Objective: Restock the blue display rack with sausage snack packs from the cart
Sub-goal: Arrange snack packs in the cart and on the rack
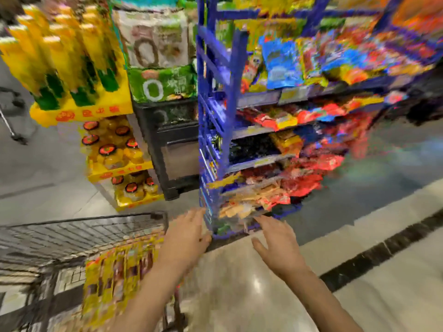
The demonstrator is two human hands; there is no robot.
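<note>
Head view: a person stands at the corner of the blue rack (236, 75), both hands reaching toward its lowest shelf (242, 200), where orange and red packets lie heaped and tilted. The left hand (185, 232) is released, fingers straight and spread, holding nothing, its fingertips close to the rack's bottom corner post. The right hand (279, 245) is likewise released and empty, fingers extended, its tips just beside the front edge of that heap; whether they touch a packet the blur does not let one tell. The sausage packs (119, 274), a yellow bundle, sit in the wire cart (79, 233) at lower left, just beside the left forearm and not yet picked up. Upper shelves carry blue, red and yellow snack bags, all smeared by motion.

The step in hand appears to be readying the bottom shelf before loading. Done well, that likely means squaring the loose packets back with flat fingers to open a clear slot, rather than pushing new stock onto a leaning pile. Then the packs should come out of the cart gripped firmly by the bundle's edge. The shelf sits low and near the floor, so sliding stock in from the front should suit better than dropping it in.
</note>
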